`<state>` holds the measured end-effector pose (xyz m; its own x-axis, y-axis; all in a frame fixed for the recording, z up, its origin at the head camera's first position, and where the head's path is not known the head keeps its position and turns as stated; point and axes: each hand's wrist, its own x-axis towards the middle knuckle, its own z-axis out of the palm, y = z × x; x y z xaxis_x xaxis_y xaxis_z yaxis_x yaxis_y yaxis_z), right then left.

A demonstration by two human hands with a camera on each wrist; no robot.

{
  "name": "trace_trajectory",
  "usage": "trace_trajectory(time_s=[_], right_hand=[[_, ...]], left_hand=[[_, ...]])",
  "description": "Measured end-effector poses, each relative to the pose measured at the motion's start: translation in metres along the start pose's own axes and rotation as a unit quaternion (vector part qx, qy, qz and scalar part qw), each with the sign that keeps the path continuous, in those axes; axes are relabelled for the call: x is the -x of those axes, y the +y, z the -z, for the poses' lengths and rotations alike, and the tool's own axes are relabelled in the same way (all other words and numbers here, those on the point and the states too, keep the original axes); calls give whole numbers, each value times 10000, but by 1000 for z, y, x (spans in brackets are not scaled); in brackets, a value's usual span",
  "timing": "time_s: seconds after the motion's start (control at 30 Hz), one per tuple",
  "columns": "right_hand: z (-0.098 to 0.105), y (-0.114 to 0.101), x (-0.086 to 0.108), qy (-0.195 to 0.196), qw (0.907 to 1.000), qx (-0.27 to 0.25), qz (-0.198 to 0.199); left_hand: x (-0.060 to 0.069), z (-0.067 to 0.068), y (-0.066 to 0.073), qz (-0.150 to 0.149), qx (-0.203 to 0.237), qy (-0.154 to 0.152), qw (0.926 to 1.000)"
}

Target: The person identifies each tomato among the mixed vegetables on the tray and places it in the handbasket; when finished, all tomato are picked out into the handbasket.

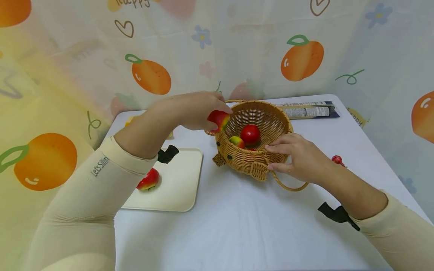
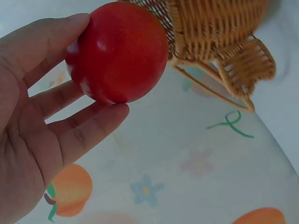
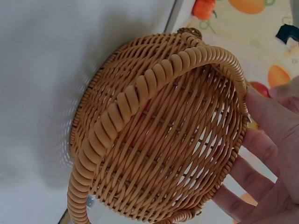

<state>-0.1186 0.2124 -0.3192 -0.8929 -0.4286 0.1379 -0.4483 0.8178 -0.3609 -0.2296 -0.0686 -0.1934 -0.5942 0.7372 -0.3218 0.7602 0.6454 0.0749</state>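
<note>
at the far left, a cream sleeve (image 1: 84, 188) is reaching across a pale tray (image 1: 183, 180), and a black strap (image 1: 167, 154) is sticking out by its cuff. on the tray a red-and-yellow fruit (image 1: 149, 179) is lying, partly hiding behind the forearm. behind that arm, a yellow item is peeking out, too covered to make out. next along, the left hand (image 1: 200, 110) is gripping a held fruit (image 1: 218, 120), thumb on one side and fingers on the other; the fruit is showing red with a yellow-green end and is hanging at the left rim of a wicker basket (image 1: 234, 160), though whether it is touching the rim, i cannot tell. the basket is standing on the white table (image 1: 217, 233), its black eye dots and woven flaps facing the near side. inside it, a yellow-green and red fruit (image 1: 236, 142) is resting just beside a round red fruit (image 1: 250, 134). to the right, the right hand (image 1: 303, 158) is pinching the basket's rim between thumb and fingers, while a looped handle (image 1: 288, 188) is drooping below it. behind, printed packages (image 1: 306, 111) are lying along the table's back edge, and farther right a small red thing (image 1: 337, 160) is sitting near the right forearm.
</note>
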Motion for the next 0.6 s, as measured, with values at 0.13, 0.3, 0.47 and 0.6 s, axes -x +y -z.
trace_trajectory(time_s=[0.13,0.3,0.47,0.6], right_hand=[[0,1,0,1,10000,-18,-13],[-1,0,1,-3,10000,-34,-35],[-2,1,1,82,10000,-8,28],[-2,2,-1,101,9999,31,69]], left_hand=[[-17,-1,8,-117,-20,26,9999],[-40,-12,17,-333,98,119,9993],[-63,-31,23,-501,96,154,9986],[-75,-43,24,-506,175,4,9986]])
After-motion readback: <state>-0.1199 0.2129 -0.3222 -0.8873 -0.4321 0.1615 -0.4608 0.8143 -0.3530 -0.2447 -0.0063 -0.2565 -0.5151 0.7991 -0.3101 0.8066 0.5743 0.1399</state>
